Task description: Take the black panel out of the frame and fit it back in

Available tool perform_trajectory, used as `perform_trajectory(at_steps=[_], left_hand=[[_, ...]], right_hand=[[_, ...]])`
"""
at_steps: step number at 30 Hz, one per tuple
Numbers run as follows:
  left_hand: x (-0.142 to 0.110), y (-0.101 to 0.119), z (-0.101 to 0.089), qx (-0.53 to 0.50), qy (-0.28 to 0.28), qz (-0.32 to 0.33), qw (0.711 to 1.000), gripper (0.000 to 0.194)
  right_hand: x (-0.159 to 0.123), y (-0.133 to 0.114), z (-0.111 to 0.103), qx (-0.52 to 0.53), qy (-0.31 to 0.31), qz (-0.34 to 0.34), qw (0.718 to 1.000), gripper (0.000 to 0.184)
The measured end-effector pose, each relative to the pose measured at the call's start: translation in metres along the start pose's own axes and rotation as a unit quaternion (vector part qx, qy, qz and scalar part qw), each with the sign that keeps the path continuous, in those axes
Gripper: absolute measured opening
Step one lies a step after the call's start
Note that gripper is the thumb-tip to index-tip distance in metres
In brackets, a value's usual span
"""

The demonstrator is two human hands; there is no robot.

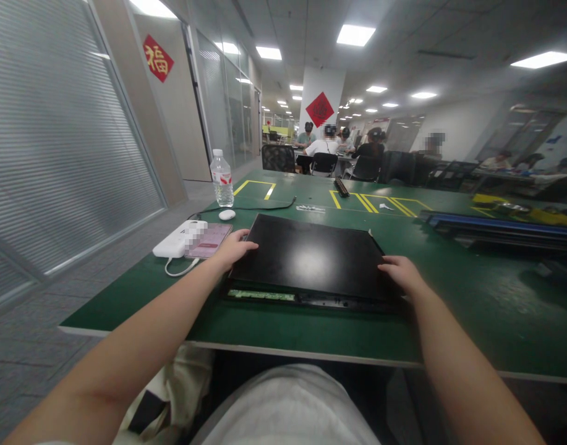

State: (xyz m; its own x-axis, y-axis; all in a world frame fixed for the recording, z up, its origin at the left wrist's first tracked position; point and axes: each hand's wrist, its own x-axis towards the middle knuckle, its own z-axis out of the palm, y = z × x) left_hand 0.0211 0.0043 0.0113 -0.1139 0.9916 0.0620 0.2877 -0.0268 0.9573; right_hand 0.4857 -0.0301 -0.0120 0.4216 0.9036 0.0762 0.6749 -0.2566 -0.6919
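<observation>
The office is long and bright under square ceiling lights, and people (321, 145) sit at tables well beyond a dark green tabletop (464, 334) with a pale edge. On it, close to the person seated here, lies a flat, glossy black rectangular panel (274, 253), set over a thin black frame (332, 302). I cannot tell whether the panel rests fully in that frame. Along the panel's near edge, toward its left, a narrow green circuit strip (261, 295) shows.

The left hand (235, 249) grips the panel's left edge, thumb on top. The right hand (401, 273) holds the opposite edge, fingers bent around it; their undersides are hidden from me.

Just left of the panel are a pink-screened phone (218, 237) and a white rectangular power bank (169, 242) with a short white cable (180, 272). Beyond its far left corner sit a small white oval case (227, 215) and a clear plastic bottle (222, 179) with a white cap. Past its far edge are a dark ridged strip (341, 188) and yellow tape outlines (366, 202). Well to its right lie blurred, dark, blue-edged long pieces (491, 227).
</observation>
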Motion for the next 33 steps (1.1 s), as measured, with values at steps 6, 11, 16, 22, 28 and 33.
perform_trajectory(at_steps=[6, 11, 16, 22, 28, 33], left_hand=[[-0.0025, 0.0024, -0.0035, 0.029, -0.018, 0.001, 0.999, 0.043], [-0.0054, 0.004, -0.0024, 0.026, -0.038, -0.001, 0.999, 0.04], [-0.0062, 0.004, -0.0011, 0.01, -0.043, -0.017, 0.999, 0.04], [-0.0037, 0.0018, -0.001, -0.023, -0.028, -0.031, 0.999, 0.047], [-0.0049, 0.002, -0.0007, -0.032, -0.03, -0.036, 0.998, 0.05], [-0.0084, 0.0048, -0.002, -0.024, -0.033, -0.027, 0.999, 0.043]], right_hand=[[0.0019, 0.0012, 0.0015, -0.015, -0.002, -0.02, 1.0, 0.024], [0.0031, 0.0018, 0.002, -0.017, 0.001, -0.027, 0.999, 0.023], [0.0011, -0.001, 0.0003, -0.006, 0.003, -0.019, 1.0, 0.018], [-0.004, -0.0056, -0.0027, 0.03, -0.005, 0.002, 1.0, 0.025], [-0.0046, -0.007, -0.0034, 0.067, -0.02, 0.034, 0.997, 0.036], [-0.0023, -0.0054, -0.0027, 0.08, -0.055, 0.07, 0.993, 0.051]])
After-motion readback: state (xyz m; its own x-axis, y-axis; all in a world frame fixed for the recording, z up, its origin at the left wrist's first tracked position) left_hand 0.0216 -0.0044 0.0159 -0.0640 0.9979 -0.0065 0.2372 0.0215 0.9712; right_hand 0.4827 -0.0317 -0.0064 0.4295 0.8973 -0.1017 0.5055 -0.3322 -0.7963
